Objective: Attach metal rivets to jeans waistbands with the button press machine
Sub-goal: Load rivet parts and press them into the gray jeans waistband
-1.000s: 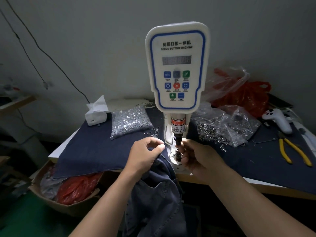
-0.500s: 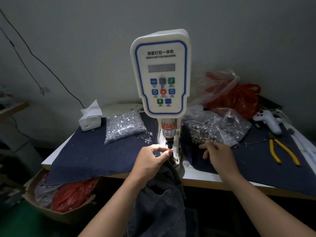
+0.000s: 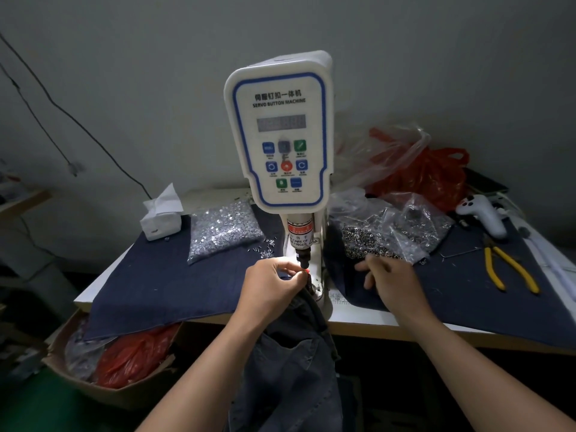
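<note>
A white servo button machine (image 3: 278,132) stands at the middle of the table, its dark punch (image 3: 303,258) pointing down over the die. Dark jeans (image 3: 296,353) hang from the die over the table's front edge. My left hand (image 3: 269,286) pinches the jeans' waistband right under the punch. My right hand (image 3: 391,282) reaches into the open clear bag of dark metal rivets (image 3: 374,241) to the machine's right, its fingers curled down among them; what they hold is hidden.
A bag of silver rivet parts (image 3: 221,230) and a tissue box (image 3: 160,218) lie left of the machine on blue denim cloth (image 3: 162,285). Yellow pliers (image 3: 511,269), a white tool (image 3: 483,215) and red bags (image 3: 436,179) sit right. A cardboard box (image 3: 103,391) stands below left.
My right hand left the punch area and moved right to the bag of dark rivets. My left hand kept its pinch on the waistband under the punch.
</note>
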Motion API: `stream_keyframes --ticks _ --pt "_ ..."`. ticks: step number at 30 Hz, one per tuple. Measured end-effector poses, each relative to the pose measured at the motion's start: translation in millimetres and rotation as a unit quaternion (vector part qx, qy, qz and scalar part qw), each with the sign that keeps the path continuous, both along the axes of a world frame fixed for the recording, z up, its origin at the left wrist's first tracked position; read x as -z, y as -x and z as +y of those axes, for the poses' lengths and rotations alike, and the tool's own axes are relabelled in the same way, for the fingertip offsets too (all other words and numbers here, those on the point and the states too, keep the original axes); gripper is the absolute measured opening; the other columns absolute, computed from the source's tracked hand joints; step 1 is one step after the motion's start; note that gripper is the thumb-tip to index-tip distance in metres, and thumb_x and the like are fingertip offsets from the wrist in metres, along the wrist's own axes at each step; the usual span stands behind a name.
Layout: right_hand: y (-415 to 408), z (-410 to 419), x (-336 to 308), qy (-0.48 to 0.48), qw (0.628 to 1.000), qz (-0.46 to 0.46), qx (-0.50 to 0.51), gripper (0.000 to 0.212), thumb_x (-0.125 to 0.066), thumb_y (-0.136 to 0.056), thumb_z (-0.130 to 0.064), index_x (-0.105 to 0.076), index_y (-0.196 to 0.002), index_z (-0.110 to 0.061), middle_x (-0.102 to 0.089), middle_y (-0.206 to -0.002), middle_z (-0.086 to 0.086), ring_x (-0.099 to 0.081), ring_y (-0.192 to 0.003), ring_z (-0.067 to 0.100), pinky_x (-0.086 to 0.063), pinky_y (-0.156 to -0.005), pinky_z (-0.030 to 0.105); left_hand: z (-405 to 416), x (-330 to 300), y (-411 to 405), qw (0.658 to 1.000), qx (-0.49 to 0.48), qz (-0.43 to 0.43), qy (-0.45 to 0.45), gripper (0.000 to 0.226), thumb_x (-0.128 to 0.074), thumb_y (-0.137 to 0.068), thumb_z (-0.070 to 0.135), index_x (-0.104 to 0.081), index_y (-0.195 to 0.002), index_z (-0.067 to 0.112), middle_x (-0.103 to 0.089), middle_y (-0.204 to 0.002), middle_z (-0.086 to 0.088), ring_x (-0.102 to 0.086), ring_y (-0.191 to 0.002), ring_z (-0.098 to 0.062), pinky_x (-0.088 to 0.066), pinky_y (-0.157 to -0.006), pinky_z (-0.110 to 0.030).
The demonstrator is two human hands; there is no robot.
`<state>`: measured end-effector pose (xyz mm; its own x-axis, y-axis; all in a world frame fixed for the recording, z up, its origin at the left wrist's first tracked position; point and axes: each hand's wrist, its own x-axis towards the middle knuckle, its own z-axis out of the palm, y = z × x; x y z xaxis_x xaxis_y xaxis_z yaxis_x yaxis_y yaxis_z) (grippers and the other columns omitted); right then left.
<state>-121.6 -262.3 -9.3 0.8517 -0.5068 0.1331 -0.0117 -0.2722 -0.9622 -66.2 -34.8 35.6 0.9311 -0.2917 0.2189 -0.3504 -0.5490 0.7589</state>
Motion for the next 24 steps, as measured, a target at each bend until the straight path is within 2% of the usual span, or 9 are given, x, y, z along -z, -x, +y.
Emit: stream_keyframes --ticks 6,9,12,15,17,19,20,22,24 --pt "-1 -2 5 0.022 1.000 -0.007 -0.008 0.040 -0.048 -0.106 -0.032 -0.077 -0.078 -0.026 -0.065 -0.059 0.001 -0.050 -0.045 0.004 -0.036 -0.054 0.028 2 0 1 1.000 0.004 -0.012 -0.006 0.007 -0.084 -0.086 0.032 -0.081 -0.080 0.035 -0.075 -0.080 0.021 -0.063 -0.083 0.021 -0.044 -0.072 -0.001" --pt "1 0 4 0.062 0.998 0.006 -0.026 0.039 -0.050 -0.105 -0.031 -0.076 -0.076 -0.025 -0.067 -0.061 -0.002 -0.054 -0.048 0.001 -0.037 -0.057 0.027 6 1 1 1.000 0.003 0.008 0.015 0.008 -0.081 -0.089 0.034 -0.077 -0.082 0.036 -0.075 -0.080 0.023 -0.068 -0.081 0.013 -0.048 -0.074 -0.007" --pt "8 9 -4 0.109 0.992 -0.011 -0.058 0.033 -0.059 -0.101 -0.027 -0.072 -0.071 -0.029 -0.073 -0.072 -0.014 -0.066 -0.068 -0.001 -0.044 -0.065 0.023 15 0 3 0.988 -0.026 0.095 0.118 0.015 -0.076 -0.092 0.035 -0.080 -0.080 0.027 -0.077 -0.076 0.011 -0.069 -0.072 0.000 -0.053 -0.064 -0.016" --pt "25 39 -10 0.134 0.974 -0.008 -0.182 0.004 -0.073 -0.087 -0.043 -0.073 -0.090 -0.043 -0.073 -0.090 -0.019 -0.067 -0.081 -0.002 -0.048 -0.072 0.016 24 -9 10 0.953 0.003 0.212 0.215 0.020 -0.077 -0.091 0.045 -0.078 -0.078 0.030 -0.073 -0.071 0.007 -0.068 -0.068 -0.007 -0.054 -0.059 -0.023" --pt "34 55 -14 0.166 0.941 0.054 -0.290 0.037 -0.072 -0.075 -0.066 -0.067 -0.105 -0.045 -0.070 -0.096 -0.023 -0.064 -0.083 -0.006 -0.045 -0.071 0.010 25 -19 13 0.929 0.052 0.259 0.259 0.024 -0.079 -0.085 0.051 -0.077 -0.077 0.029 -0.072 -0.074 0.003 -0.068 -0.069 -0.010 -0.056 -0.062 -0.026" --pt "36 58 -23 0.201 0.893 0.104 -0.388 0.045 -0.067 -0.079 -0.071 -0.066 -0.102 -0.032 -0.068 -0.093 -0.020 -0.061 -0.081 -0.010 -0.045 -0.070 0.010 26 -27 15 0.922 0.086 0.257 0.277 0.025 -0.081 -0.078 0.054 -0.076 -0.077 0.029 -0.073 -0.078 0.003 -0.067 -0.070 -0.010 -0.056 -0.063 -0.025" --pt "36 54 -29 0.202 0.880 0.110 -0.415 0.041 -0.067 -0.084 -0.066 -0.068 -0.102 -0.029 -0.071 -0.096 -0.015 -0.063 -0.085 -0.009 -0.047 -0.073 0.012 28 -30 16 0.927 0.097 0.242 0.269 0.027 -0.082 -0.078 0.056 -0.076 -0.079 0.030 -0.073 -0.079 0.004 -0.067 -0.071 -0.010 -0.055 -0.064 -0.024" --pt "36 44 -42 0.174 0.885 0.106 -0.419 0.035 -0.067 -0.092 -0.053 -0.069 -0.107 -0.022 -0.074 -0.103 -0.007 -0.066 -0.095 0.002 -0.051 -0.085 0.030 38 -37 15 0.958 0.124 0.184 0.183 0.032 -0.084 -0.076 0.061 -0.075 -0.086 0.032 -0.075 -0.084 0.008 -0.068 -0.075 -0.007 -0.054 -0.069 -0.021" --pt "36 41 -50 0.105 0.904 0.103 -0.402 0.034 -0.068 -0.095 -0.041 -0.067 -0.103 -0.009 -0.071 -0.096 0.003 -0.061 -0.090 0.011 -0.046 -0.082 0.039 50 -43 13 0.969 0.200 0.145 -0.031 0.041 -0.082 -0.068 0.065 -0.074 -0.095 0.035 -0.076 -0.088 0.015 -0.068 -0.078 0.001 -0.051 -0.071 -0.017"
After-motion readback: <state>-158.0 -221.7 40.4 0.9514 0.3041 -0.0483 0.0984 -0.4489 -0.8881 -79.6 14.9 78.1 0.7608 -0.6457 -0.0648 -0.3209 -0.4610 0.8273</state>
